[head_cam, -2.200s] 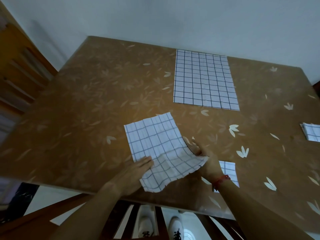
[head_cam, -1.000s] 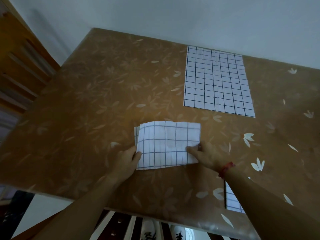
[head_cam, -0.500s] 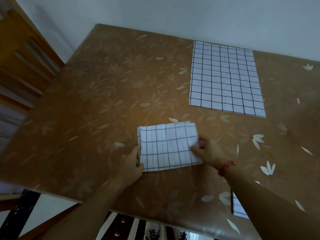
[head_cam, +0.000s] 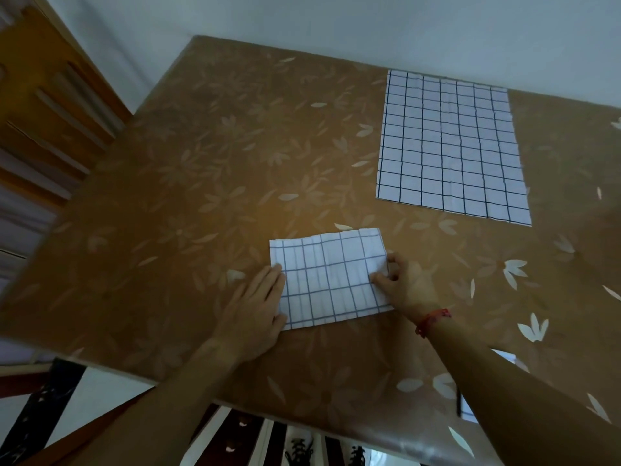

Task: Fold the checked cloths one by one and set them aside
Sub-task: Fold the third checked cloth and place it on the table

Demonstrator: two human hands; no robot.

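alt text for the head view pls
A folded checked cloth on a brown leaf-patterned table: the left hand lies flat on its left edge, the right hand pinches its right edge. A larger unfolded checked cloth lies farther back.

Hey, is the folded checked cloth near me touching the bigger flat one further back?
Apart. The head view shows a strip of bare table between the folded cloth and the flat cloth.

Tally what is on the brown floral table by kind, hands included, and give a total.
Folded white checked cloth: 1
Flat white checked cloth: 1
Mostly hidden white piece: 1
Hands, left hand and right hand: 2
Total: 5
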